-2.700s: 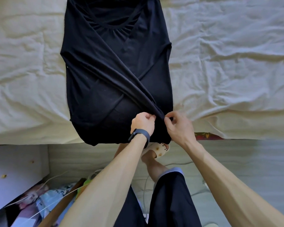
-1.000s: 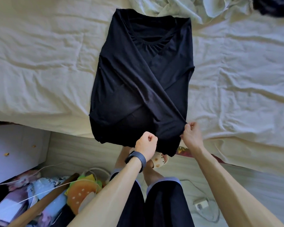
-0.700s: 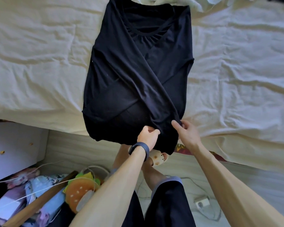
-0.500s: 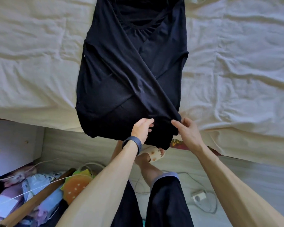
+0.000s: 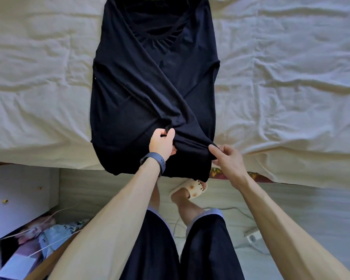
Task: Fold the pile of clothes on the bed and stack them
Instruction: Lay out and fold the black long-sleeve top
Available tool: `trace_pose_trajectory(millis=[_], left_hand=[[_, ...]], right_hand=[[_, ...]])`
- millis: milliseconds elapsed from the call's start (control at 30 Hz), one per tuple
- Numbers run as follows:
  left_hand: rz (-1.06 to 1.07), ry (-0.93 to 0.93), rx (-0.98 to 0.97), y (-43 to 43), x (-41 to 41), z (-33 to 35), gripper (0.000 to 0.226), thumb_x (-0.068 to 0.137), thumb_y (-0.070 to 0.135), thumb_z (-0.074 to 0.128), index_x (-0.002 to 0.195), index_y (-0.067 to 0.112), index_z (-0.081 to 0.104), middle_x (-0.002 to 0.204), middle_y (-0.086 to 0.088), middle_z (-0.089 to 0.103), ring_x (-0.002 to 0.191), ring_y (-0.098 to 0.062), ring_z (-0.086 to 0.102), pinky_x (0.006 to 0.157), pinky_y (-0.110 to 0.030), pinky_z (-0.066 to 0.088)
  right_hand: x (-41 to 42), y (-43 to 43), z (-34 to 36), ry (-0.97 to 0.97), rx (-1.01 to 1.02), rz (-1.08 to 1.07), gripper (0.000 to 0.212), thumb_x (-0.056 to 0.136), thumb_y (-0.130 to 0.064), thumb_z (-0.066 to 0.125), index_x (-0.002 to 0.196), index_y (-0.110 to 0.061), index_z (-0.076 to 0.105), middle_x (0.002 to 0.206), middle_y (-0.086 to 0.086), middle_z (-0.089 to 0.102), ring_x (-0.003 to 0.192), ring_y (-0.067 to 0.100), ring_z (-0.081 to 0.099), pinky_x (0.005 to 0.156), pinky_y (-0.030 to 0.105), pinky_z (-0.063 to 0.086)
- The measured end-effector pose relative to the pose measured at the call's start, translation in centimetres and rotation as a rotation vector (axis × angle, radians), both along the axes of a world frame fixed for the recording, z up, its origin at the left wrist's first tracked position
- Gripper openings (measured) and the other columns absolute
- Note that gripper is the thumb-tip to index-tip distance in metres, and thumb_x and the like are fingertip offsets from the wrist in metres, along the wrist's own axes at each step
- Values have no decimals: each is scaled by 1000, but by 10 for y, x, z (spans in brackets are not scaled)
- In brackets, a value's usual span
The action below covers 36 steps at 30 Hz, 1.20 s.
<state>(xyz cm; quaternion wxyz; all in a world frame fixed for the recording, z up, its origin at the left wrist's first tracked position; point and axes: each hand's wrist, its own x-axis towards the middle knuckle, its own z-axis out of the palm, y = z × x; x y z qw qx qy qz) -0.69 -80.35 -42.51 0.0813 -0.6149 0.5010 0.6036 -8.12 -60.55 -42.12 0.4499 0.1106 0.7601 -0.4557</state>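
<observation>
On the near edge of a bed, seen from above: a black long-sleeved top (image 5: 129,110) lies flat on the cream sheet (image 5: 291,87), neckline at the far end, hem hanging just over the near edge of the mattress. Both sides are already turned in & one sleeve (image 5: 166,102) runs diagonally across the front, from far left down to near right.

The left hand (image 5: 162,143), w/ a dark wristband (image 5: 154,160), has thumb & fingers curled round a bunch of cloth at that sleeve's near end, approx. mid-width of the top. The right hand (image 5: 227,159) pinches cloth btwn thumb & forefinger at the near right corner, close beside the left hand. The cloth looks drawn taut btwn them.

Change: half a sec ago the left hand's fingers lay nearly straight on the cloth, nearer the hem. Now they have closed on a fold a bit farther up. The right hand has kept its pinch at the same corner.

Meaning for the task: prob. both hands now hold the lower part, so the sleeve can be pulled straight, or the near end lifted & folded toward the neckline. This top is only part-folded. No stack or pile shows in view.

Nearer than the bed: the person's legs, a pale slipper (image 5: 192,188) & floor clutter at near left.
</observation>
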Motion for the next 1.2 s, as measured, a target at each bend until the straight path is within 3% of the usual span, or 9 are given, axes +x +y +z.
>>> trace_pose_trajectory(millis=[100, 200, 333, 433, 600, 767, 933, 1033, 1200], left_hand=[[-129, -68, 29, 12, 5, -1, 19, 95, 33, 62, 102, 22, 48, 86, -1, 68, 53, -13, 68, 53, -24, 53], [-239, -95, 90, 23, 11, -1, 34, 92, 29, 67, 114, 24, 42, 95, 4, 68, 59, -9, 71, 50, -22, 49], [-366, -201, 30, 14, 15, 7, 36, 87, 29, 68, 113, 26, 44, 93, 2, 66, 68, -13, 69, 53, -24, 47], [-448, -307, -123, -16, 13, 20, 32, 86, 32, 63, 110, 24, 44, 100, -2, 64, 81, -21, 68, 66, -30, 49], [-498, -316, -552, -114, 3, 38, 30, 87, 21, 60, 113, 22, 44, 117, 0, 54, 93, -24, 58, 71, -35, 44], [-700, -422, -817, -214, -19, 25, 53, 86, 20, 63, 134, 17, 40, 134, -11, 41, 117, -36, 48, 85, -47, 49], [-735, -310, -830, -280, -35, -5, 48, 92, 39, 59, 133, 25, 39, 132, -5, 48, 112, -31, 53, 72, -39, 45], [-689, -195, -789, -307, -39, -15, 25, 95, 39, 50, 119, 33, 49, 116, 5, 61, 97, -25, 60, 64, -32, 39], [-630, -96, -652, -340, -27, -22, 16, 93, 39, 53, 108, 43, 58, 89, 22, 66, 85, -15, 63, 63, -29, 49]], right_hand=[[7, 2, -4, 41, 144, -67, 26, 84, -36, 71, 83, -20, 51, 87, 3, 71, 79, 21, 72, 75, 44, 60], [11, 7, -6, 162, 318, 77, 5, 95, -23, 59, 97, -24, 55, 91, -10, 64, 91, 19, 65, 74, 31, 44], [10, 0, 2, 213, 420, 156, 19, 94, -16, 54, 113, -15, 54, 111, 3, 62, 107, 26, 58, 89, 36, 43], [8, -23, 14, 374, 453, 211, 35, 93, -20, 56, 125, -8, 53, 124, 11, 53, 118, 30, 47, 100, 40, 38], [-11, -100, 30, 477, 313, 268, 40, 94, -28, 57, 130, -15, 51, 128, 4, 52, 121, 24, 47, 103, 38, 38], [-57, -206, 22, 502, 236, 398, 47, 97, -36, 59, 138, -16, 48, 137, 4, 53, 127, 23, 46, 100, 36, 40], [-109, -316, 2, 476, 192, 503, 63, 96, -43, 61, 149, -16, 40, 149, 3, 48, 137, 25, 43, 107, 40, 42], [-138, -374, -9, 470, 179, 531, 66, 94, -48, 63, 148, -17, 42, 145, 1, 53, 134, 22, 48, 106, 37, 43], [-177, -452, -18, 367, 192, 527, 49, 87, -61, 67, 118, -23, 62, 99, -11, 66, 89, 11, 63, 71, 23, 46]])
